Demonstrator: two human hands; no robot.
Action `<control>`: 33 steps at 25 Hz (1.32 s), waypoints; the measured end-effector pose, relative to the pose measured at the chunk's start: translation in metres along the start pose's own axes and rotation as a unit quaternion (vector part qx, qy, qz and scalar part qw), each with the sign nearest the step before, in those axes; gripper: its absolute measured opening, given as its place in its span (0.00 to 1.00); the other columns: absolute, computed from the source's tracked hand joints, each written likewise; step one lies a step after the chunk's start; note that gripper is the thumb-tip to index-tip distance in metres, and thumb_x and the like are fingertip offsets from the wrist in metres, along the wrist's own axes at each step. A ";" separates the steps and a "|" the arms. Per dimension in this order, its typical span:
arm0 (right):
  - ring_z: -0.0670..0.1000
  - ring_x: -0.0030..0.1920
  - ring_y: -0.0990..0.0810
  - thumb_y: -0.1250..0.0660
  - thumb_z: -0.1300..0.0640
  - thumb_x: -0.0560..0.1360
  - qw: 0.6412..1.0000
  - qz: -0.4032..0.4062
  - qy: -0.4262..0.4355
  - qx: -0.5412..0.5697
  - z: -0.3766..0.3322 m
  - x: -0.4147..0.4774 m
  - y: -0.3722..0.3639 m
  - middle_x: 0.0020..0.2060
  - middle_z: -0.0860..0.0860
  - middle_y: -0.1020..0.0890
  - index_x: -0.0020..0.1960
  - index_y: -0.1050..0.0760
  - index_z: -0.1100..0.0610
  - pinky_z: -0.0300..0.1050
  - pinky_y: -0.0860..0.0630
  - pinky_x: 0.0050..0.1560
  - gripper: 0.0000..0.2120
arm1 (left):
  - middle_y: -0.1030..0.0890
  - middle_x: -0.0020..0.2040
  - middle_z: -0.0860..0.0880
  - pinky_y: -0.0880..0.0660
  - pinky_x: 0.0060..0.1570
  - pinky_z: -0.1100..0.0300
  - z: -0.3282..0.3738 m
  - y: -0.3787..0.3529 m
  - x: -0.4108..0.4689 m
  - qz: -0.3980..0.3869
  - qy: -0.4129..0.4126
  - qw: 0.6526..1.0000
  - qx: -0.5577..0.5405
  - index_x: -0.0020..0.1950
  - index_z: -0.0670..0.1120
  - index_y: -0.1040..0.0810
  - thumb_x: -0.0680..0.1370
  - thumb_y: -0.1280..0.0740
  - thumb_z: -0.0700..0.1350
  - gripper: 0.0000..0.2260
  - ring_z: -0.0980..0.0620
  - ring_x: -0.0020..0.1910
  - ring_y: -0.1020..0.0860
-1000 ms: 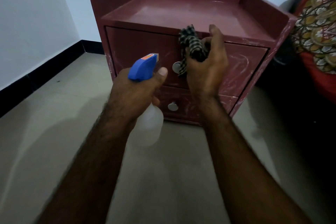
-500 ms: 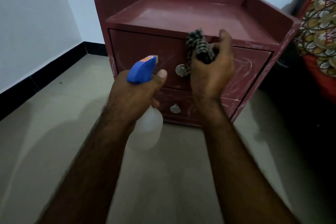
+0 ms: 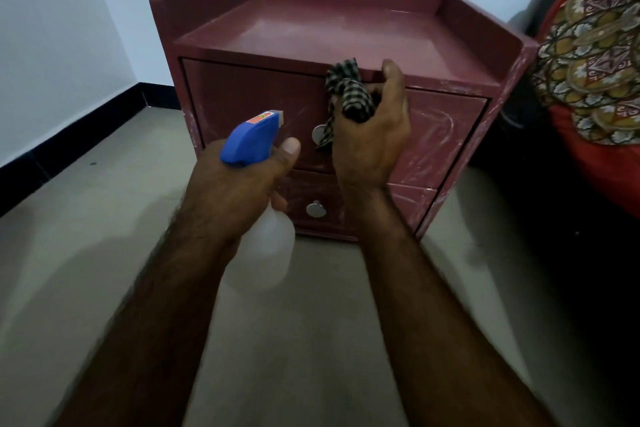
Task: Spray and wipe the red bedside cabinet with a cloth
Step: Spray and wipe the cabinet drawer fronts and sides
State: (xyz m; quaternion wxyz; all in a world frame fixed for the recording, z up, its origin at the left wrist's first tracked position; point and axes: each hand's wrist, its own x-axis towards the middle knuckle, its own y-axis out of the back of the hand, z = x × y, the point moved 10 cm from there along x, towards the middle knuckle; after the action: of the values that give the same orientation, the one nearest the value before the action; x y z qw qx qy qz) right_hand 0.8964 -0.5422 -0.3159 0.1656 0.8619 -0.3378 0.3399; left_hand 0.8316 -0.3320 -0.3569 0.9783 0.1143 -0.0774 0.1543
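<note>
I see a black skirting board (image 3: 62,146) running along the foot of the room's corner. Above it rise two plain white walls (image 3: 52,45), meeting at an edge. Below it spreads a smooth beige floor (image 3: 311,340), dimly lit and crossed by soft shadows. Far to its right, a floral bedspread (image 3: 588,55) in red and gold bulges over deep darkness.

Dull red cabinet (image 3: 346,28) with whitish smears on its drawer fronts, black-and-white checked cloth (image 3: 349,94), spray bottle (image 3: 266,218) with blue head and translucent white body, silver knobs (image 3: 316,209), beige floor (image 3: 104,218), black skirting (image 3: 69,142)
</note>
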 end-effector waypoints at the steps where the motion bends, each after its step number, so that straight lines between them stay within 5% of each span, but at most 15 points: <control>1: 0.49 0.51 0.20 0.23 0.59 0.71 1.000 0.011 -0.024 0.005 0.009 0.003 0.008 0.51 0.50 0.18 0.72 0.27 0.57 0.41 0.23 0.49 0.31 | 0.17 0.32 0.54 0.27 0.36 0.62 0.000 0.000 0.000 -0.001 0.000 1.000 0.004 0.47 0.63 0.25 0.75 0.29 0.61 0.07 0.54 0.30 0.17; 5: 0.44 0.48 0.21 0.19 0.56 0.67 0.985 0.100 -0.132 0.041 0.041 0.011 0.041 0.43 0.41 0.24 0.69 0.25 0.55 0.23 0.32 0.42 0.32 | 0.17 0.37 0.53 0.24 0.37 0.60 -0.001 -0.003 -0.001 -0.001 -0.004 1.000 0.006 0.50 0.66 0.25 0.75 0.28 0.60 0.08 0.53 0.31 0.17; 8: 0.30 0.41 0.25 0.18 0.55 0.66 0.983 0.065 -0.157 0.070 0.042 0.010 0.029 0.38 0.37 0.28 0.67 0.25 0.56 0.23 0.33 0.38 0.32 | 0.17 0.34 0.51 0.25 0.39 0.58 -0.002 -0.007 -0.002 -0.003 0.000 1.000 0.010 0.47 0.65 0.24 0.75 0.28 0.61 0.06 0.52 0.31 0.16; 14: 0.24 0.39 0.27 0.15 0.57 0.61 0.966 0.101 -0.210 0.108 0.063 0.017 0.051 0.38 0.36 0.27 0.66 0.25 0.57 0.21 0.32 0.36 0.36 | 0.17 0.36 0.53 0.22 0.44 0.52 0.002 -0.018 -0.006 -0.024 0.000 1.000 0.019 0.41 0.67 0.24 0.75 0.28 0.63 0.06 0.52 0.32 0.16; 16: 0.28 0.38 0.23 0.16 0.59 0.62 0.962 0.115 -0.218 0.119 0.062 0.017 0.054 0.39 0.37 0.25 0.64 0.24 0.58 0.23 0.30 0.36 0.33 | 0.17 0.37 0.54 0.22 0.45 0.51 0.003 -0.017 -0.008 -0.023 -0.004 0.999 0.023 0.43 0.66 0.24 0.75 0.28 0.62 0.06 0.52 0.32 0.16; 20: 0.51 0.45 0.17 0.23 0.59 0.67 0.967 0.099 -0.206 0.109 0.054 0.016 0.053 0.47 0.52 0.18 0.62 0.26 0.57 0.44 0.19 0.42 0.25 | 0.17 0.35 0.51 0.22 0.42 0.53 0.004 -0.014 -0.010 -0.012 -0.001 1.000 0.024 0.42 0.66 0.23 0.74 0.28 0.63 0.06 0.52 0.31 0.16; 26: 0.43 0.47 0.21 0.24 0.60 0.70 0.997 0.049 -0.058 0.022 0.022 0.020 0.055 0.48 0.40 0.21 0.68 0.27 0.55 0.27 0.29 0.47 0.28 | 0.17 0.36 0.49 0.18 0.49 0.43 0.012 -0.016 -0.011 -0.021 -0.012 1.000 0.019 0.40 0.71 0.23 0.74 0.28 0.63 0.06 0.48 0.33 0.15; 29: 0.44 0.46 0.19 0.25 0.58 0.70 0.999 0.030 -0.030 -0.017 0.021 0.022 0.054 0.49 0.40 0.17 0.69 0.26 0.52 0.33 0.27 0.47 0.28 | 0.17 0.35 0.50 0.19 0.48 0.45 0.011 -0.020 -0.014 -0.024 -0.009 1.000 0.012 0.41 0.67 0.22 0.74 0.27 0.62 0.05 0.47 0.33 0.16; 33: 0.44 0.47 0.19 0.24 0.57 0.67 0.984 0.153 -0.095 0.005 0.052 0.027 0.101 0.48 0.44 0.17 0.66 0.24 0.56 0.39 0.23 0.53 0.27 | 0.17 0.32 0.52 0.21 0.44 0.51 0.014 -0.024 -0.015 -0.029 -0.014 0.999 0.010 0.42 0.67 0.22 0.74 0.27 0.62 0.05 0.48 0.33 0.16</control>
State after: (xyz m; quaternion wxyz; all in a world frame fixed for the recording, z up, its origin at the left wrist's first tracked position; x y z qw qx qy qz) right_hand 0.8658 -0.6546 -0.3285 0.0744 0.8291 -0.4787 0.2793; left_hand 0.8236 -0.3620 -0.3507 0.9799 0.1288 -0.0867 0.1252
